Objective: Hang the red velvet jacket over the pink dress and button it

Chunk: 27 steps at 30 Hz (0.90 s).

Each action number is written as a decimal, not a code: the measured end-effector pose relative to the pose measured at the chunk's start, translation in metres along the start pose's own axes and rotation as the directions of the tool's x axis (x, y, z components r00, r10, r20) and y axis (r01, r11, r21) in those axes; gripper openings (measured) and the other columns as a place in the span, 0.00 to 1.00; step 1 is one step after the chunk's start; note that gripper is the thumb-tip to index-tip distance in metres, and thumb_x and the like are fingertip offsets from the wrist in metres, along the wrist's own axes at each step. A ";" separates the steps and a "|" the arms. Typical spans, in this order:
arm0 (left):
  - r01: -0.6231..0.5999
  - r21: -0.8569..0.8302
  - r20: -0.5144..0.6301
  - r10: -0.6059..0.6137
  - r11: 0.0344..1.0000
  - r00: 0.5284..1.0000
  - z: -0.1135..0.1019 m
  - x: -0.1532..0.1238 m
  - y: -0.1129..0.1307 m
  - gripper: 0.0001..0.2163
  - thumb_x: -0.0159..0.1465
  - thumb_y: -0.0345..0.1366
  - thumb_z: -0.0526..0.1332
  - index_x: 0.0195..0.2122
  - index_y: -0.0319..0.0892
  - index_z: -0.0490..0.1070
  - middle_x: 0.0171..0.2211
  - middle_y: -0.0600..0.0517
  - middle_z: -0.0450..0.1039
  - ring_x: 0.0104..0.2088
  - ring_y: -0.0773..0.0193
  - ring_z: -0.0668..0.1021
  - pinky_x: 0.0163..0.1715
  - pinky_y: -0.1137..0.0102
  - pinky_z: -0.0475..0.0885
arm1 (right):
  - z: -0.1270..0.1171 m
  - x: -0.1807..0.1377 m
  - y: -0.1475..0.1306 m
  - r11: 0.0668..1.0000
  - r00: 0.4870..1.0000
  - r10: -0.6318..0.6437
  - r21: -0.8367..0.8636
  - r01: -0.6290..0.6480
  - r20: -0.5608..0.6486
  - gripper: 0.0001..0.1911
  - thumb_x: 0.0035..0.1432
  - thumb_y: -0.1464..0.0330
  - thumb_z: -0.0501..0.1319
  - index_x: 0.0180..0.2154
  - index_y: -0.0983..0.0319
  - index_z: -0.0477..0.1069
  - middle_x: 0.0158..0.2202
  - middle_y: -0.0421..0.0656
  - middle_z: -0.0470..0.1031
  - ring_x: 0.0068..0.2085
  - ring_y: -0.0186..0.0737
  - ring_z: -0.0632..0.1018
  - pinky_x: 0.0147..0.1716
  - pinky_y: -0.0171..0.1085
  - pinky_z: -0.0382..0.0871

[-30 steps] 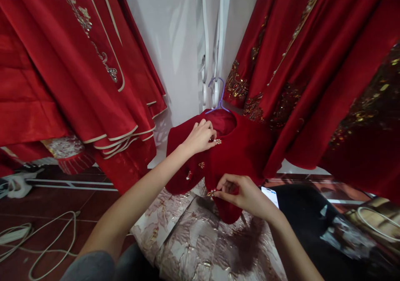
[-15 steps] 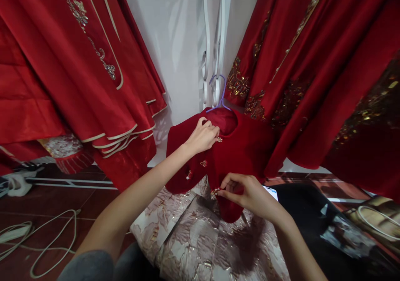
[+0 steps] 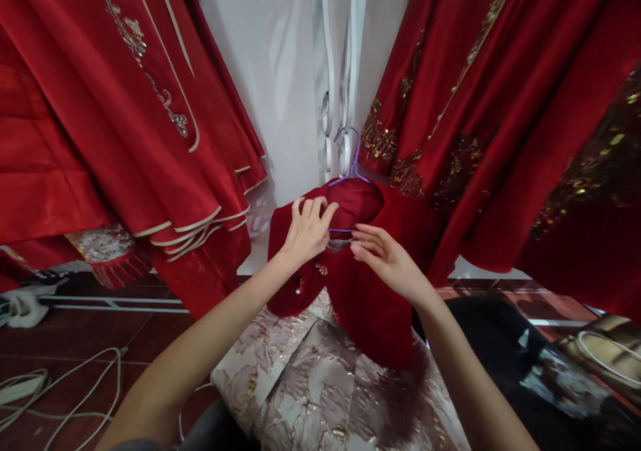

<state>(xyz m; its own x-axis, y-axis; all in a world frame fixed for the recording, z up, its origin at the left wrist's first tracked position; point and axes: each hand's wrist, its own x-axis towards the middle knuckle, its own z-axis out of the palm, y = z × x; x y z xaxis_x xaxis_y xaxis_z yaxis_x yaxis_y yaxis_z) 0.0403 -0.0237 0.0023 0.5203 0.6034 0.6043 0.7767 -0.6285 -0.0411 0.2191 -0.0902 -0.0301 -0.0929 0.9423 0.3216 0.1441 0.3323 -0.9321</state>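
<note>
A short red velvet top (image 3: 373, 311) hangs on a purple hanger (image 3: 356, 168), its lower part over a pale patterned cloth. Its neckline gapes, showing a red lining (image 3: 356, 204) and the hanger's lower bar. My left hand (image 3: 310, 229) has its fingers curled over the neck edge on the left. On the right side of the neck opening, my right hand (image 3: 383, 257) holds the front edge between thumb and fingers; the exact grip is partly hidden. Below my left hand, a gold flower fastener (image 3: 321, 269) and a pearl drop (image 3: 299, 286) decorate the left front.
Red embroidered garments (image 3: 200, 170) hang at left, and gold-trimmed red ones (image 3: 501, 137) at right. White wall hardware (image 3: 349, 70) stands behind the hanger. Patterned cloth (image 3: 320, 384) spreads in front. White cables (image 3: 85, 377) lie on the floor; a black surface (image 3: 485, 344) is at right.
My right hand has moved up from the lower front fastener to the neck opening. My left hand has shifted slightly left, and the front edges have parted, exposing the hanger bar.
</note>
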 end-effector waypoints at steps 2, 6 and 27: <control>0.064 0.111 -0.039 -0.060 0.992 0.997 0.002 -0.004 -0.001 0.34 0.56 0.24 0.56 0.65 0.40 0.50 0.62 0.37 0.54 0.59 0.43 0.62 0.60 0.46 0.46 | 0.011 0.020 0.001 1.000 1.000 -0.012 0.008 0.013 -0.026 0.37 0.52 0.53 0.62 0.59 0.59 0.55 0.61 0.53 0.60 0.59 0.48 0.67 0.52 0.46 0.69; 0.248 0.200 -0.066 -0.239 0.948 0.969 0.000 -0.008 -0.024 0.38 0.53 0.20 0.55 0.66 0.37 0.44 0.66 0.32 0.42 0.61 0.36 0.58 0.55 0.45 0.56 | 0.006 0.036 0.011 0.961 0.985 0.007 -0.270 -0.055 -0.174 0.42 0.50 0.50 0.62 0.59 0.66 0.54 0.58 0.61 0.61 0.59 0.59 0.66 0.53 0.52 0.66; 0.472 0.344 0.231 -0.561 0.812 0.795 -0.042 0.008 -0.097 0.20 0.58 0.32 0.54 0.51 0.47 0.71 0.45 0.43 0.76 0.46 0.47 0.77 0.43 0.60 0.72 | -0.119 0.102 -0.027 0.118 0.863 0.505 -0.992 -0.052 0.015 0.38 0.40 0.40 0.60 0.36 0.68 0.77 0.38 0.56 0.76 0.44 0.57 0.76 0.41 0.44 0.68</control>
<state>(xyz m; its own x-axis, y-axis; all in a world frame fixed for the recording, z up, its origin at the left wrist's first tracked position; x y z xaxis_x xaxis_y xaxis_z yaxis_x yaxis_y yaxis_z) -0.0456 0.0216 0.0450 0.0603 0.9454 0.3202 0.9982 -0.0565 -0.0212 0.3233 0.0015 0.0474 -0.0220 0.9805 -0.1953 0.9988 0.0301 0.0390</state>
